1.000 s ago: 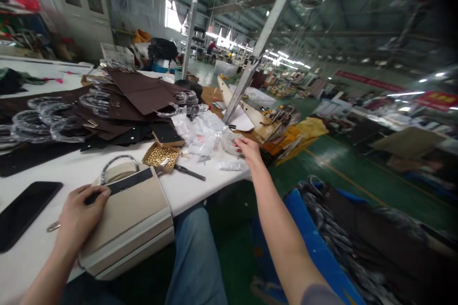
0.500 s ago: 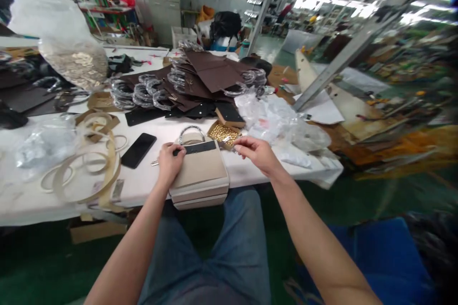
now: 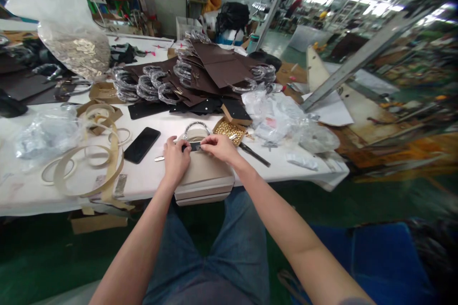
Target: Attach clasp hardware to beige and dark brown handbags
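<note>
A beige handbag [image 3: 203,178] lies flat at the near edge of the white table [image 3: 150,176], partly over my lap. A black strip [image 3: 195,146] runs across its top, under a plastic-wrapped handle [image 3: 196,127]. My left hand [image 3: 176,159] rests on the bag's left top corner with its fingers closed on the strip's left end. My right hand [image 3: 220,147] pinches at the strip's right part; whether it holds a small piece I cannot make out. An open box of small gold pieces [image 3: 229,130] sits just behind the bag.
A black phone [image 3: 142,144] lies left of the bag. Coiled beige straps [image 3: 89,162] lie further left. Brown leather panels with wrapped handles [image 3: 200,74] are piled behind. Clear plastic bags [image 3: 282,119] and a dark tool [image 3: 255,154] lie right. A blue crate [image 3: 375,257] stands at lower right.
My right hand came back from the plastic bags at the far right to the bag's black strip. The camera view swung left. My left hand stayed on the bag.
</note>
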